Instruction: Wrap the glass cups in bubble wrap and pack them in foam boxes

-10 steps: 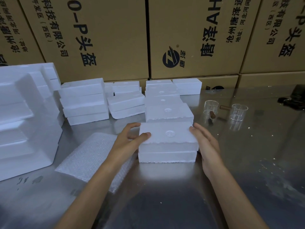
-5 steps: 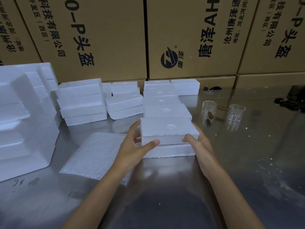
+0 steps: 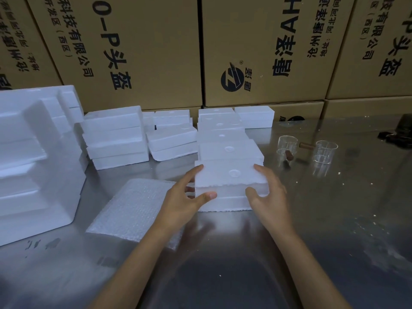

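Both hands have slid from the lid's top edges to its sides since a second ago. Left hand (image 3: 189,197) and right hand (image 3: 265,192) curl round the foam lid (image 3: 229,175), thumbs at the front, lifting it off the foam box (image 3: 223,202) on the steel table (image 3: 289,253). Foam looks light, stiff, crumbly: best held at side walls. Glass cups (image 3: 325,152) stand well apart to the right, fragile and slippery. Bubble wrap (image 3: 133,208) lies left, soft.
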The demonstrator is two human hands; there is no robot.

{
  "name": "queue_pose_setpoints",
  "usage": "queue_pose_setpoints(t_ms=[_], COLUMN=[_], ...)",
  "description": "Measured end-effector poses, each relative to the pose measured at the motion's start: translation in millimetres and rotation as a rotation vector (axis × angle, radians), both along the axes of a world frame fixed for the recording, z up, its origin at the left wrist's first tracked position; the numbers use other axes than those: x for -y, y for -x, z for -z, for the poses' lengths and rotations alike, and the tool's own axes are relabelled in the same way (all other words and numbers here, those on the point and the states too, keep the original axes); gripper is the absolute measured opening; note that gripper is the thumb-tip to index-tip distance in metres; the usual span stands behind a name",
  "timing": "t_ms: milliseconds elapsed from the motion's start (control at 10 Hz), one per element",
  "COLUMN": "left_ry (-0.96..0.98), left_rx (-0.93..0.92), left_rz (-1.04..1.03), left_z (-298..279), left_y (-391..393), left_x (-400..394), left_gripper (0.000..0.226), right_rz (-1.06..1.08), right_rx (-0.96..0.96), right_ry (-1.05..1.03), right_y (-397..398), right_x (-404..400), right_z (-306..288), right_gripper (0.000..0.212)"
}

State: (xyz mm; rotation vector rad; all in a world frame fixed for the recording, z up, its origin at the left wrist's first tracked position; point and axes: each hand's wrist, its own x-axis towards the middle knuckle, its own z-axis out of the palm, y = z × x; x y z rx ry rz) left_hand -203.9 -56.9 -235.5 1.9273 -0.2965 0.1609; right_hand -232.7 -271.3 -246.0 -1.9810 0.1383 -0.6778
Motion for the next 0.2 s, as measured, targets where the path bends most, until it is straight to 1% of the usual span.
queue_pose_setpoints(t_ms=[100,200], left_ry=[-0.006,-0.037], left_rx=[0.007,0.030], left_rz=[-0.002,0.011], left_z=[1.9,-0.7], left_y=[0.7,4.0], left_x=[1.6,1.8], left_gripper=[0.072,0.077], right_rz=[0.002,0.034], right_rx=[-0.020,0.002], right_ry=[-0.002,-0.010], right_y=[2.3,7.0], right_x=[-5.1,-7.7], right_z=[-0.6,-5.7], right_gripper=[0.057,0.060])
